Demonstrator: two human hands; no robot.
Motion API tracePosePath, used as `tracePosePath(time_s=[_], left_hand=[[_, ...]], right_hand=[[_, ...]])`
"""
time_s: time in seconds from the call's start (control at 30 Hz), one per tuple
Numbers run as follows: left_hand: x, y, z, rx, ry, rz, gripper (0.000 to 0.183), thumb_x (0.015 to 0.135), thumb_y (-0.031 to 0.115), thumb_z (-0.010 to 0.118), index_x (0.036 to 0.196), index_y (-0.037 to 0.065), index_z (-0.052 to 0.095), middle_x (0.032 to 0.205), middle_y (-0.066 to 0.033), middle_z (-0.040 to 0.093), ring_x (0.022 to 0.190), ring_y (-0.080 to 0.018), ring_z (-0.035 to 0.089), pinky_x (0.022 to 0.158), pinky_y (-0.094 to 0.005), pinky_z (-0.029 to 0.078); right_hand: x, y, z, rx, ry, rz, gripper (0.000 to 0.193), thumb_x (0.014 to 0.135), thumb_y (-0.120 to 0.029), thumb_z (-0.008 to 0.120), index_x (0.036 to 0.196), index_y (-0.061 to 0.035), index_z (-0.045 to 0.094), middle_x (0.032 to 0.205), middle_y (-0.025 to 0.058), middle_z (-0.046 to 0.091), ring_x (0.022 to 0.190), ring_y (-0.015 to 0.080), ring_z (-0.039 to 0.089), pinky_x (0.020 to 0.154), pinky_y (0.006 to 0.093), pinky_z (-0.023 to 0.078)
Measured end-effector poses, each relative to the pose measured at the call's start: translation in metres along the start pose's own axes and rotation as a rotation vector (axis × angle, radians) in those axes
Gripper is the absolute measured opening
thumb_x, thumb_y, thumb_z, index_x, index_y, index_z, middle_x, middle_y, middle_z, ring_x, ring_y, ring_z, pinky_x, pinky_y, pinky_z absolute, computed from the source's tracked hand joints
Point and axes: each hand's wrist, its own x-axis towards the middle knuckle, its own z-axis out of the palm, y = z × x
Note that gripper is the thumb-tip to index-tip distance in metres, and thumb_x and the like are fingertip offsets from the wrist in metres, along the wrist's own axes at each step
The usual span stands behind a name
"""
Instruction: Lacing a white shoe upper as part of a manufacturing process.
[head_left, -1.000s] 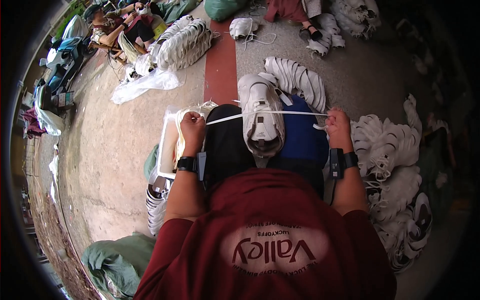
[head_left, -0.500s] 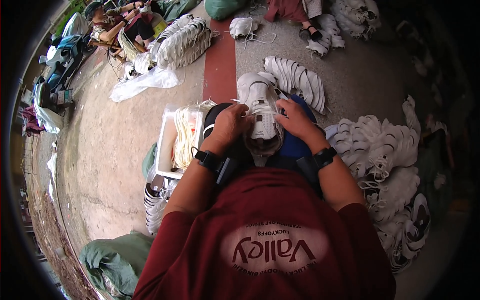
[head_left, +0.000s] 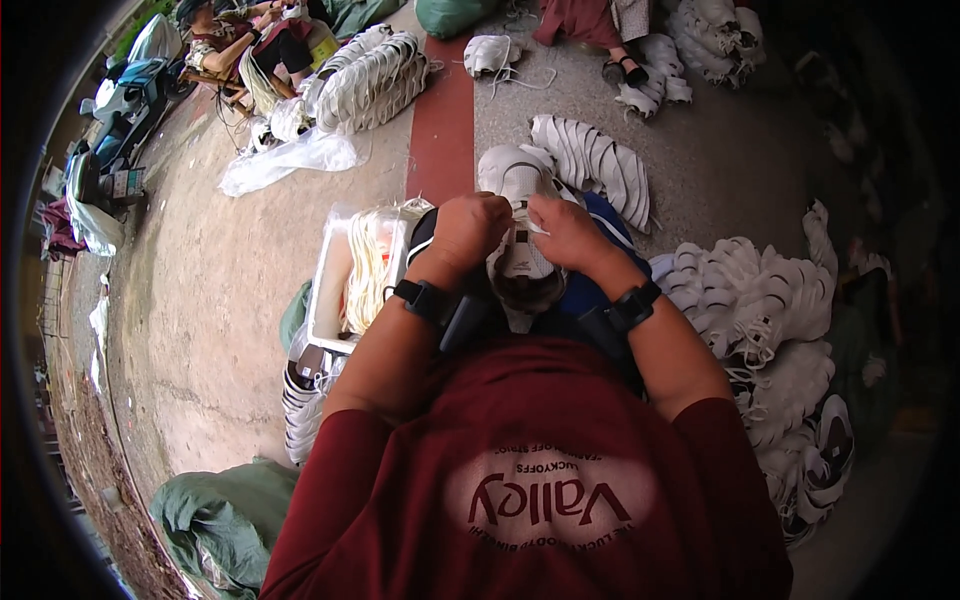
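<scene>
A white shoe upper (head_left: 515,172) lies between my thighs, its toe pointing away from me. My left hand (head_left: 466,232) is closed at its left side, fingers curled in a pinch. Opposite it, my right hand (head_left: 572,234) is closed too, slightly smeared by motion. A bit of white shoelace (head_left: 537,229) shows by the right fingertips, over the middle of the upper. The lace in the left fingers is mostly hidden by the hand.
At my left stands a white foam box (head_left: 325,285) with cream laces (head_left: 368,270). Nested uppers (head_left: 592,165) lie beyond my knees; a large heap of uppers (head_left: 750,300) is at my right. A person (head_left: 225,50) sits far left near a scooter (head_left: 120,110).
Both hands have closed further and drawn nearer each other over the shoe upper. My right hand has turned inward, its fingers now curled. The upper stays about where it was.
</scene>
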Motion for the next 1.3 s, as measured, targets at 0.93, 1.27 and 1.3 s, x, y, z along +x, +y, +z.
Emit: tracePosePath(time_s=[0.93,1.27,1.3], left_hand=[[-0.072,-0.072,-0.032,-0.43,-0.018,-0.301,0.005,0.076,0.006,0.067,0.078,0.002,0.064,0.071,-0.0086,0.065,0.066,-0.0151,0.061,0.062,-0.0295,0.048],[-0.265,-0.206,-0.139,-0.515,-0.023,-0.897,0.004,0.079,0.003,0.065,0.08,-0.001,0.065,0.07,-0.0045,0.063,0.061,-0.0098,0.056,0.055,-0.0241,0.045],[-0.276,-0.211,-0.147,-0.508,-0.034,-0.979,0.004,0.079,0.005,0.066,0.08,0.0,0.065,0.068,-0.0039,0.063,0.058,-0.0086,0.055,0.051,-0.0232,0.043]], right_hand=[[-0.048,0.057,-0.047,-0.43,0.152,-0.077,0.013,0.079,-0.014,0.058,0.069,-0.0055,0.056,0.063,0.0159,0.057,0.064,0.0341,0.06,0.058,0.0429,0.047],[-0.212,0.184,-0.188,-0.39,0.366,0.411,0.016,0.08,-0.014,0.055,0.078,0.0003,0.061,0.067,0.0166,0.058,0.064,0.0277,0.059,0.059,0.034,0.044],[-0.229,0.189,-0.2,-0.406,0.381,0.449,0.016,0.08,-0.014,0.055,0.078,0.0013,0.06,0.066,0.0166,0.057,0.063,0.0263,0.059,0.059,0.0335,0.043]])
